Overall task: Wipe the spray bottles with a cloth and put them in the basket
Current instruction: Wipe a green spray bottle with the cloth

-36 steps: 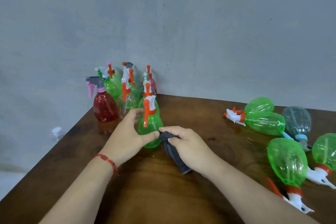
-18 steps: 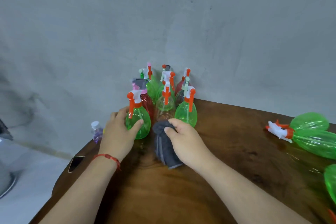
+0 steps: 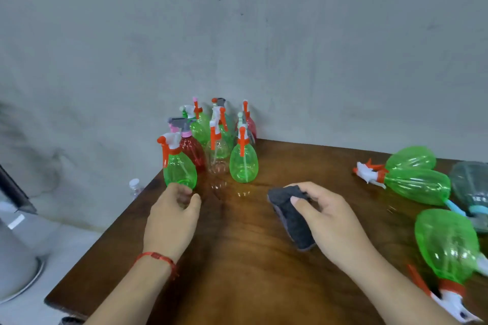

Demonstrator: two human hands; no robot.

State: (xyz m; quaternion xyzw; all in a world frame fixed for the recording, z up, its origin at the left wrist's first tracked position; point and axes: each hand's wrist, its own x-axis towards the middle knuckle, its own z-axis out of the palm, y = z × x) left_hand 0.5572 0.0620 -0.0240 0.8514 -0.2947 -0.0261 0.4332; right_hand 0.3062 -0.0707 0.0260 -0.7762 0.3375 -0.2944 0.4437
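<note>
On the brown wooden table, our right hand grips a folded dark grey cloth; our left hand, fingers loosely curled, holds nothing, just before an upright green plastic spray bottle with orange trigger. Behind it, more upright spray bottles cluster by the grey wall.

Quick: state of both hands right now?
Left hand: open, fingers loosely curled, at the base of the front green bottle.
Right hand: holding the grey cloth.
</note>
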